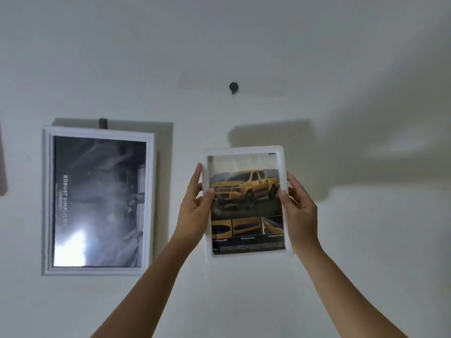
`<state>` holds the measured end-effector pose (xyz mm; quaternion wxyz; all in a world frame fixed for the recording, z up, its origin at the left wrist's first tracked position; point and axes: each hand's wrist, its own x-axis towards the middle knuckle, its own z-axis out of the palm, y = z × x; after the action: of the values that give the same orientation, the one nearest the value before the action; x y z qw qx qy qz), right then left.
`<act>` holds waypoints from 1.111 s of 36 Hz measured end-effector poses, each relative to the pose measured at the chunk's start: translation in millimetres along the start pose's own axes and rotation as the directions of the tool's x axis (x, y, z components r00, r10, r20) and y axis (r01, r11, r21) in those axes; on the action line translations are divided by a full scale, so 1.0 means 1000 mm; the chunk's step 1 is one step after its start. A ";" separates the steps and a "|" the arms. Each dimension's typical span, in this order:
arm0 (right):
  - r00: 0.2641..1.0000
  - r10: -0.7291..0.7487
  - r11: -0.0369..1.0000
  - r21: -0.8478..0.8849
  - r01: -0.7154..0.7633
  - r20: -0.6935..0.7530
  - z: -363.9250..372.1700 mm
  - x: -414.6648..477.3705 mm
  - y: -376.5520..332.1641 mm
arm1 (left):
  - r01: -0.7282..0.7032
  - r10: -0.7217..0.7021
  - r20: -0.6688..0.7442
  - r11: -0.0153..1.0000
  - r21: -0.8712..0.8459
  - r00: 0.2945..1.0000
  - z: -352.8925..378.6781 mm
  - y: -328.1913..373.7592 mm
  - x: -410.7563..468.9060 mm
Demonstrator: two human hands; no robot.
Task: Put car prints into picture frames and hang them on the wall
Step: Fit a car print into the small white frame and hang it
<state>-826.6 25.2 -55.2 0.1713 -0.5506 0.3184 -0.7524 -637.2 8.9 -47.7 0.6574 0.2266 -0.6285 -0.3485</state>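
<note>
A small white picture frame (244,150) with a yellow pickup truck print (246,189) is held upright in front of the white wall. My left hand (194,208) grips its left edge, thumb on the glass. My right hand (299,208) grips its right edge the same way. A dark wall hook (233,87) sticks out of the wall above the frame, well clear of its top edge. To the left a larger white frame (46,201) with a dark grey print hangs from another hook (102,123).
The white wall (366,93) fills the view, with the frame's shadow behind it to the right. A dark object's edge (2,167) shows at the far left.
</note>
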 end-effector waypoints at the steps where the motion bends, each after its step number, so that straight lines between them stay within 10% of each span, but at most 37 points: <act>1: 0.999 -0.026 1.000 0.009 0.026 0.019 0.002 0.010 -0.004 | -0.022 0.022 -0.003 1.000 0.010 1.000 0.001 0.004 0.008; 18: 0.992 -0.122 0.990 0.070 0.120 0.023 0.050 0.114 -0.025 | -0.229 0.282 -0.093 0.899 0.374 0.955 -0.013 0.044 0.119; 40: 0.986 -0.168 0.986 0.020 0.168 0.015 0.053 0.137 -0.022 | -0.280 0.337 -0.059 0.858 0.431 0.940 -0.009 0.045 0.143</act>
<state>-820.7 -57.4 68.2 0.1150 -0.5801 0.2623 -0.7625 -625.4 -68.8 80.3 0.6815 0.2801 -0.6713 -0.0808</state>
